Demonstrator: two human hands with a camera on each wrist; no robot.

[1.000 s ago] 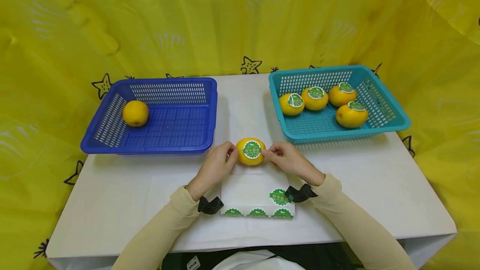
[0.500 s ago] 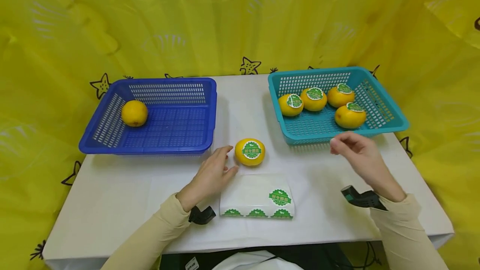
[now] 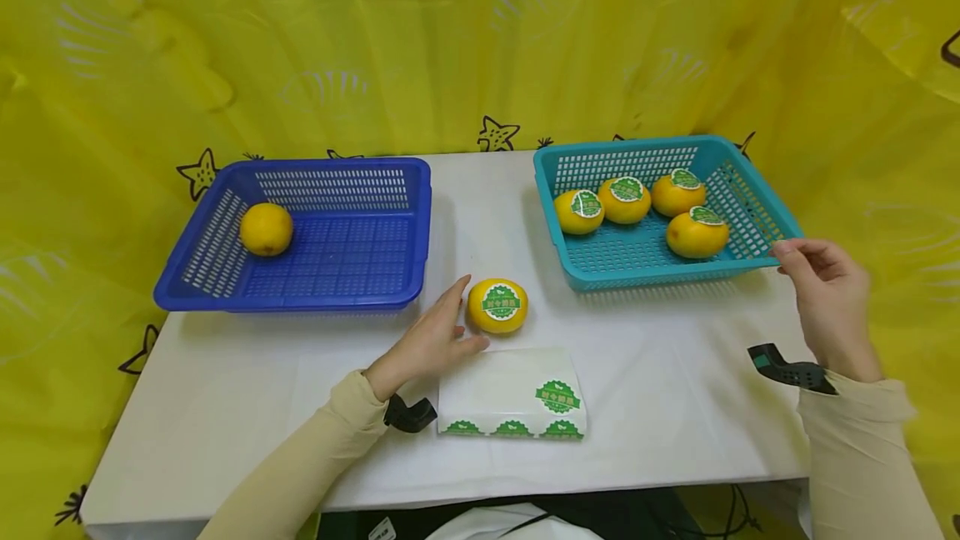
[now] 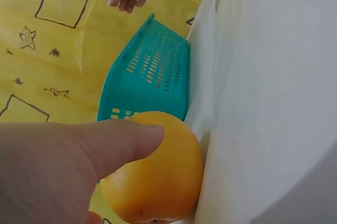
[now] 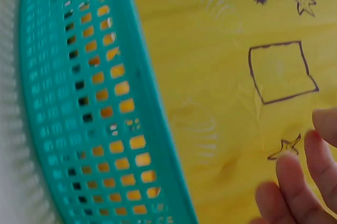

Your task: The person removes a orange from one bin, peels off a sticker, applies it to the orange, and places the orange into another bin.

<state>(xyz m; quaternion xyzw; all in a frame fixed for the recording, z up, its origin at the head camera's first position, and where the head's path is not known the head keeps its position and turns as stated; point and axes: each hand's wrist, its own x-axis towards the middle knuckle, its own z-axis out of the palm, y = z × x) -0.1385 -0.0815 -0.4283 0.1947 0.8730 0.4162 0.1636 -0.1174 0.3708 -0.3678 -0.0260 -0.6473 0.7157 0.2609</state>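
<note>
An orange (image 3: 498, 306) with a round green-and-white sticker sits on the white table, mid-front. Beside it, my left hand (image 3: 431, 335) lies with relaxed fingers along its left side; in the left wrist view the thumb (image 4: 131, 140) overlaps the orange (image 4: 174, 174). Directly below the fruit is a white sticker sheet (image 3: 495, 386) printed with green badges, its near edge folded over. My right hand (image 3: 832, 302) hovers by the front right corner of the teal basket (image 3: 637, 277), fingers (image 5: 292, 176) loosely curled and nothing visible in them.
Several stickered oranges (image 3: 697, 233) lie inside the teal basket at the back right. A blue basket (image 3: 345, 304) at the back left holds one orange without a visible sticker (image 3: 266, 229). Behind the table (image 3: 637, 407) hangs a yellow curtain (image 3: 450, 48).
Both hands let go of the stickered orange, which stays on the table. My right hand has swung far right to the teal basket's corner; my left hand stays beside the orange, its fingers straighter.
</note>
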